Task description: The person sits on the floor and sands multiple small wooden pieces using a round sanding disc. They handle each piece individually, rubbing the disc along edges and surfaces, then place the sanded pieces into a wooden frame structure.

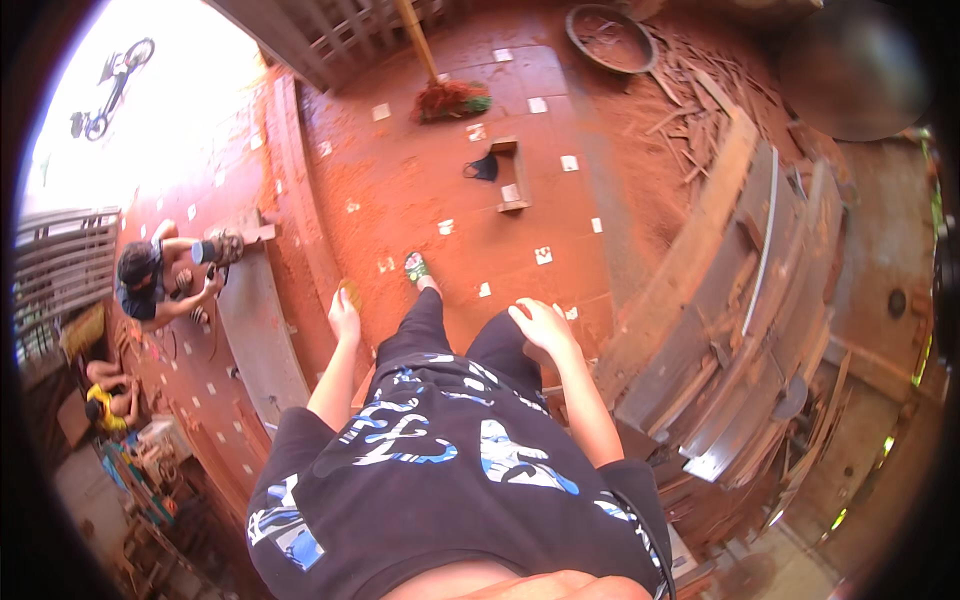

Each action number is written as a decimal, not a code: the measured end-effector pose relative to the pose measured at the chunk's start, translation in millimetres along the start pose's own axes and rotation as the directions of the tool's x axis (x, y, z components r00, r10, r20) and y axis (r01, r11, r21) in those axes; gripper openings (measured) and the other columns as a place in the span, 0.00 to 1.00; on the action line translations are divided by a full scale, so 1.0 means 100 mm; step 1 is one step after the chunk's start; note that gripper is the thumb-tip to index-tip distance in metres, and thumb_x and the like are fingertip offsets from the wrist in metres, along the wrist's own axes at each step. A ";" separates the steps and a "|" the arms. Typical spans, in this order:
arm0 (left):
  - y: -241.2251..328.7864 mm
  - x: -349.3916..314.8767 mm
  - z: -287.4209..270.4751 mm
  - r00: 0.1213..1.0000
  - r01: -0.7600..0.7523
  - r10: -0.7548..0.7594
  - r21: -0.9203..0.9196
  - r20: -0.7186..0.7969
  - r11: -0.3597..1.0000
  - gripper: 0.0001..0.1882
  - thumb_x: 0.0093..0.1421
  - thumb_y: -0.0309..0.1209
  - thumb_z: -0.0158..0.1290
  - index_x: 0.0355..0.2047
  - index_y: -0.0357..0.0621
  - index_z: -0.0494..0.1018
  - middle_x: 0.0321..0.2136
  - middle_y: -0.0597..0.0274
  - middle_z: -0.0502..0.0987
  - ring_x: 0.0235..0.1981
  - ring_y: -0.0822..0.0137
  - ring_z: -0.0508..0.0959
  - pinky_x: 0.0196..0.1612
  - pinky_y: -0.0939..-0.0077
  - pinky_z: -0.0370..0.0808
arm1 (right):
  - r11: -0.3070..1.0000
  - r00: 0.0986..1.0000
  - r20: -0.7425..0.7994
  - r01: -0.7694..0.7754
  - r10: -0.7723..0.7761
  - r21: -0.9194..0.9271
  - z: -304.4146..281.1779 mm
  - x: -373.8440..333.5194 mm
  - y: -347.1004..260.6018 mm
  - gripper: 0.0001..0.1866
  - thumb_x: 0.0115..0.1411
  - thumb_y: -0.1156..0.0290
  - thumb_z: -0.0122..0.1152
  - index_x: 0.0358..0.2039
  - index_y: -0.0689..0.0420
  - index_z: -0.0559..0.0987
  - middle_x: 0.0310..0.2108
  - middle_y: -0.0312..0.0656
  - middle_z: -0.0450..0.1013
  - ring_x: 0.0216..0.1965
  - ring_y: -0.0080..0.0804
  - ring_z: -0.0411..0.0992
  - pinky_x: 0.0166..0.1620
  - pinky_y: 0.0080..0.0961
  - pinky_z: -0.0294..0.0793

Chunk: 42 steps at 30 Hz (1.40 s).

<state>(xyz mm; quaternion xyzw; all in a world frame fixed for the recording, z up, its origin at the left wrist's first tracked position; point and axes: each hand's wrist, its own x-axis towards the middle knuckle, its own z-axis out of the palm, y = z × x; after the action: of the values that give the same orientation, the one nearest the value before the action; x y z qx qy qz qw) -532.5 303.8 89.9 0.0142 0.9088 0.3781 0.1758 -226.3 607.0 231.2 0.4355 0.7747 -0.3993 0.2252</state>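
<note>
My left hand (344,318) hangs beside my left knee, closed around a small yellow-brown piece (350,291) whose kind I cannot make out. My right hand (540,326) is at my right knee, its fingers loosely apart with nothing seen in them. My dark trousers and a green clog (415,265) on one foot show between the hands. In front on the reddish, dusty floor (400,210) are a small open wooden frame (519,175) and a black cloth mask (481,168) beside it.
A broom (450,101) and a round basin (611,40) stand farther off. Wood scraps (690,125) and stacked planks (730,290) fill the right side. At left a person (150,285) crouches by a long board (258,325), handling a power tool (215,262); another person in yellow (118,402) sits behind.
</note>
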 end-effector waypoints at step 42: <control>-1.57 -0.65 0.07 0.448 0.684 -0.870 0.547 0.207 0.482 0.16 0.74 0.34 0.47 0.48 0.33 0.78 0.29 0.71 0.77 0.27 0.80 0.70 0.31 0.81 0.69 | 0.784 0.874 -0.305 0.128 -0.379 -0.607 2.47 8.16 1.49 0.06 0.61 0.72 0.57 0.39 0.55 0.76 0.40 0.41 0.77 0.46 0.41 0.76 0.51 0.40 0.75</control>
<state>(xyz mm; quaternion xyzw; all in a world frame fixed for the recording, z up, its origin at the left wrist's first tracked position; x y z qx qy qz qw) -452.4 186.2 -3.1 -0.2911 0.7917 0.0486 0.5348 -522.9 855.0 -543.3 0.3112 0.9398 -0.0761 0.1191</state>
